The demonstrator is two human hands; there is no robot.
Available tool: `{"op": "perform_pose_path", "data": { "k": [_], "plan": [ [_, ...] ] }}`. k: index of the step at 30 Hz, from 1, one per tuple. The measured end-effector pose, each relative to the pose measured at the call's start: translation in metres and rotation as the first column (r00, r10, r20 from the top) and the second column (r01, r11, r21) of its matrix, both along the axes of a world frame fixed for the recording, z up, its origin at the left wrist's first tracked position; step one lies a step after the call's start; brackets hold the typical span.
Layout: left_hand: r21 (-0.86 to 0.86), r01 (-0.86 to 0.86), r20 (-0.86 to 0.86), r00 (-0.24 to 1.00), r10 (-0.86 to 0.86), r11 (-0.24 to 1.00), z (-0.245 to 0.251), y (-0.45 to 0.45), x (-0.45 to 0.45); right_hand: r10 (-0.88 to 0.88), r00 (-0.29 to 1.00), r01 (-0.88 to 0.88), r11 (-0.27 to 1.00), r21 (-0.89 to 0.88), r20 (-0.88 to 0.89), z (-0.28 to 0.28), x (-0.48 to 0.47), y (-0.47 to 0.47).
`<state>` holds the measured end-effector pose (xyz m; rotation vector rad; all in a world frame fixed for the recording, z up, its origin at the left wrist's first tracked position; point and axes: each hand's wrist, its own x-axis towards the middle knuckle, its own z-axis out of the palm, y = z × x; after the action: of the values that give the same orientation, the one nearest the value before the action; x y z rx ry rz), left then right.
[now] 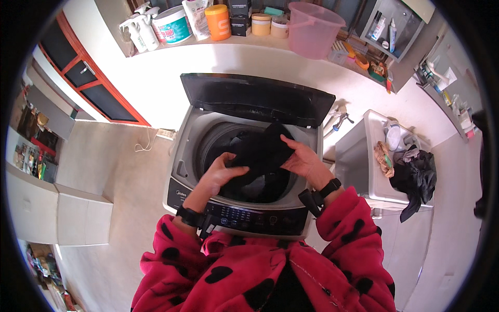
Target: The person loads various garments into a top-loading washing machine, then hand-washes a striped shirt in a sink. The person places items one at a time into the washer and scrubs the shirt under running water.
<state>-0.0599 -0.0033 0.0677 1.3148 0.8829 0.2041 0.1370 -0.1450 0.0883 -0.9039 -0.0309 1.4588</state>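
Observation:
Both my hands grip a black cloth item [259, 154], which looks like a garment, above the drum of a Midea top-loading washing machine [181, 136]. My left hand [221, 171] pinches its left edge between thumb and fingers. At the other side, my right hand [302, 158] has its thumb over the cloth and its fingers beneath. The machine's dark lid [257, 95] is raised against the wall. Inside the drum [253, 191] lies more dark laundry, partly hidden by the cloth and my hands. Below the drum opening runs the control panel [249, 220], its display lit.
To the right stands a white sink [354, 156] with dark wet-looking cloth [419, 171] over its edge. A tap [341, 119] is on the wall behind. Along the ledge are spray bottles [142, 31], tubs and a pink bucket [314, 31]. A power strip [166, 134] lies left of the machine.

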Motion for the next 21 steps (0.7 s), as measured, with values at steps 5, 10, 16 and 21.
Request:
{"op": "perform_pose_path", "data": {
  "k": [5,10,16,21],
  "plan": [
    [-0.267,-0.083,-0.185,0.982,0.033,0.960,-0.029,0.023,0.005,0.115,0.969,-0.087,0.987,0.138,-0.217,0.008,-0.024,0.001],
    [-0.815,0.045,0.305,0.881,0.361,0.578,-0.037,0.023,0.012,0.345,0.157,-0.172,0.932,-0.319,0.925,-0.007,-0.024,-0.005],
    [-0.681,0.348,0.459,0.889,0.004,0.645,-0.023,-0.004,0.005,0.005,0.986,0.028,0.982,-0.187,0.169,-0.006,0.003,-0.015],
    [0.346,0.512,-0.267,0.857,-0.440,0.786,-0.027,-0.006,0.000,-0.096,0.972,0.049,0.975,-0.218,-0.215,-0.005,-0.009,-0.004]
  ]
}}
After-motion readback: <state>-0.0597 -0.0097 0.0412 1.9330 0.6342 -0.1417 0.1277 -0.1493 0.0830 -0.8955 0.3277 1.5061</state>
